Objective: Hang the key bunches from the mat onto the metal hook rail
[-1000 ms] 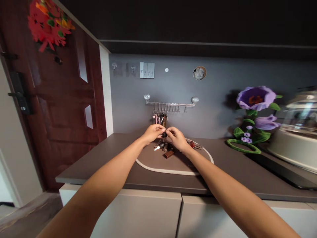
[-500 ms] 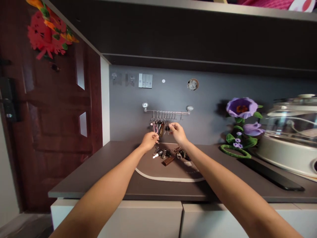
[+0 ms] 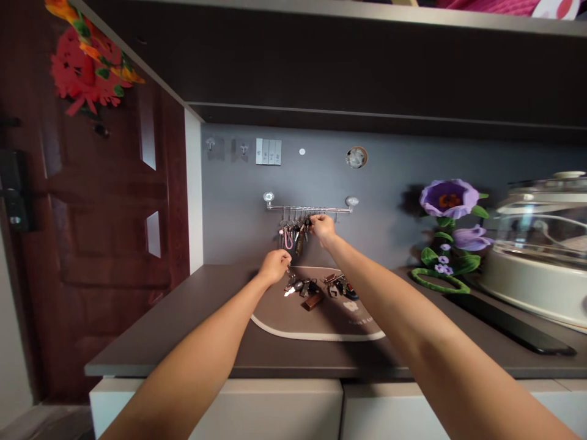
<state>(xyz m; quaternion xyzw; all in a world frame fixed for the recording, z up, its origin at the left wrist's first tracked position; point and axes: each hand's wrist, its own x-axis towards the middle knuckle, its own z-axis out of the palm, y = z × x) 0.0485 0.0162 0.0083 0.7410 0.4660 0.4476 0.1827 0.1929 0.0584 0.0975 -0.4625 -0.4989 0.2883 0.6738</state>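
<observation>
A metal hook rail [image 3: 309,209] is fixed to the grey wall, with several keys and a pink loop [image 3: 288,239] hanging from its left hooks. My right hand [image 3: 323,230] is at the middle hooks, its fingers closed on a small dark bunch of keys [image 3: 307,224]. Lower down, my left hand [image 3: 275,266] is pinched just above the mat, with something small and metallic at its fingertips, too small to make out. Under the hands, the brown mat [image 3: 279,318] bears more keys, a brown key case [image 3: 313,300] and a black fob [image 3: 351,293].
Purple knitted flowers [image 3: 448,199], a black phone [image 3: 509,324] and a white appliance with a clear cover [image 3: 536,275] stand on the right of the counter [image 3: 183,324]. A dark shelf [image 3: 330,61] overhangs the wall. The red-brown door [image 3: 110,244] is at left.
My right hand has moved up and slightly left to the hooks with the dark keys. My left hand has dropped slightly. The view has shifted a little.
</observation>
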